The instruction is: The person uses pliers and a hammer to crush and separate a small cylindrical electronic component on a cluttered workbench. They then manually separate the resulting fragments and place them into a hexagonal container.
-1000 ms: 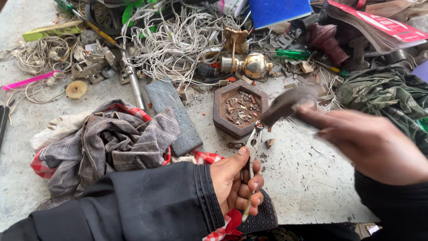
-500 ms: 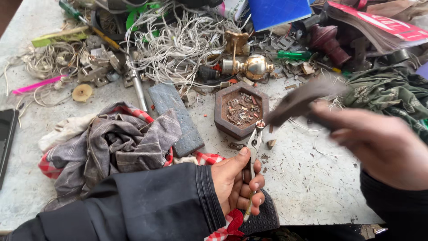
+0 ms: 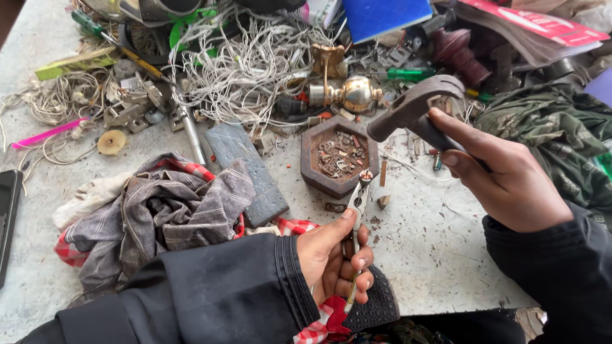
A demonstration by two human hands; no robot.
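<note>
My left hand [image 3: 336,261] grips small pliers [image 3: 357,210], jaws pointing up and pinching a tiny metal piece by the near edge of a brown hexagonal tray [image 3: 338,155] filled with small metal scraps. My right hand [image 3: 503,172] holds a dark hammer [image 3: 414,108] by its handle, raised above and to the right of the tray, head tilted toward the upper right. Both arms wear dark sleeves.
Crumpled grey and red checked cloths [image 3: 159,216] lie at the left. Beside them rests a grey rectangular stone [image 3: 248,172]. A tangle of white wire [image 3: 248,57], a brass knob [image 3: 354,94], screwdrivers and metal parts crowd the back. Green cloth [image 3: 561,134] sits at the right.
My right hand has lifted the hammer higher and farther from the pliers. The left hand and pliers stay in place by the tray.
</note>
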